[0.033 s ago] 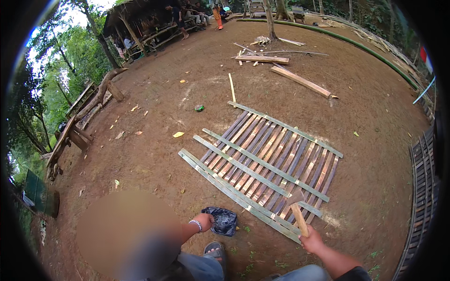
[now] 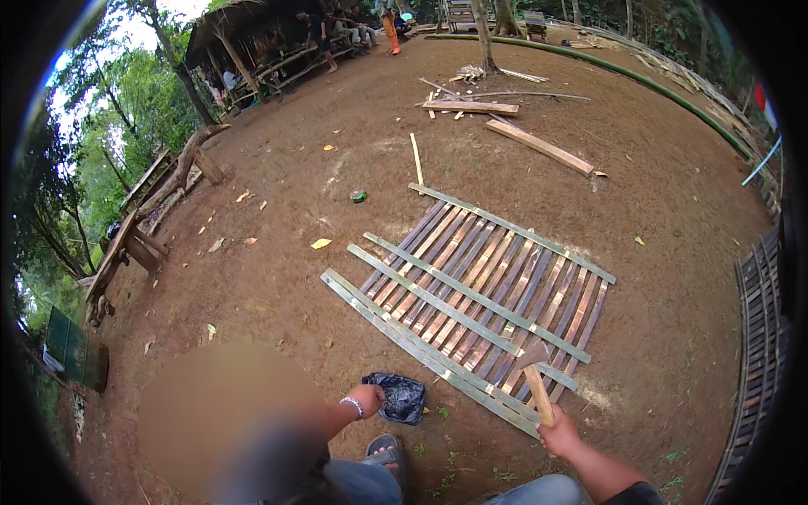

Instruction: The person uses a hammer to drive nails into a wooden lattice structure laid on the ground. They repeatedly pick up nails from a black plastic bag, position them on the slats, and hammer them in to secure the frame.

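Note:
In my right hand (image 2: 560, 431) is a hatchet (image 2: 539, 394), gripped low on its pale wooden handle. Its wide, dull metal head (image 2: 532, 354) lies over the near right corner of a slatted bamboo panel (image 2: 471, 286). Dark and pale strips make up this panel, crossed by long greenish bamboo battens (image 2: 438, 299). My left hand (image 2: 367, 399), wearing a bracelet, is closed at the left rim of a small container lined with black plastic (image 2: 404, 409). Thin greyish bits lie inside it, too small to name. Whatever the left fingers pinch is hidden.
A small green roll (image 2: 358, 197) and a thin stick (image 2: 417, 158) lie beyond the panel. Farther off are wooden beams (image 2: 539, 147) near a tree trunk (image 2: 483, 38). A log bench (image 2: 156, 202) stands left, a dark slatted panel (image 2: 753, 353) right. People sit under a thatched shelter (image 2: 252, 42).

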A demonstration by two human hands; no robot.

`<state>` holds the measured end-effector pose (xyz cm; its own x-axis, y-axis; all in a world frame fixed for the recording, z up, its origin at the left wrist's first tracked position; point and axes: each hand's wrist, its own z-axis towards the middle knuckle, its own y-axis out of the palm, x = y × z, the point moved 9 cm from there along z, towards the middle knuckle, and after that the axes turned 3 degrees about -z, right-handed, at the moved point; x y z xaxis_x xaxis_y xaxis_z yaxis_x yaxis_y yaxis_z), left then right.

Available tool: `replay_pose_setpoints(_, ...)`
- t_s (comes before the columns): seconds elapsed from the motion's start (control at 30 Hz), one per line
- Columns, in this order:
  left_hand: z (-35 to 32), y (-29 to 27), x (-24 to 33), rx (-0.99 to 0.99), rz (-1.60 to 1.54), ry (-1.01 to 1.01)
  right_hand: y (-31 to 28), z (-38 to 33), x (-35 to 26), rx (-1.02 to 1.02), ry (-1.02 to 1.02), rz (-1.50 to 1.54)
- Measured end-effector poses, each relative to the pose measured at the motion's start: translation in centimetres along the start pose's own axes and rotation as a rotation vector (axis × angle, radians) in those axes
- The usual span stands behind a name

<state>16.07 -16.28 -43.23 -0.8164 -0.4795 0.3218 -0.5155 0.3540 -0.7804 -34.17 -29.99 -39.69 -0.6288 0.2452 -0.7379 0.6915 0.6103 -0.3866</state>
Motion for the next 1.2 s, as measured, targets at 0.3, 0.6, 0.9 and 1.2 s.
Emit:
replay_pose_setpoints(0.3, 3.4, 1.7, 4.8, 0.196, 0.008, -0.002, -1.5, 0.4, 3.5, 0.115, 0.075, 0.153)
replay_pose_setpoints(0.6, 5.3, 2.1, 0.6, 0.229, 0.088, -0.125, -0.6, 1.3, 5.7, 0.069, 0.098, 0.355)
replay_pose_setpoints(0.9, 7.2, -1.4, 10.0, 0.030, -0.733, 0.349, -0.5, 1.1, 7.3, 0.104, 0.147, 0.408)
replay_pose_setpoints(1.2, 19.6, 6.4, 22.8, -0.030, -0.974, 0.383, 4.2, 5.1, 3.7, 0.127, 0.157, 0.624)
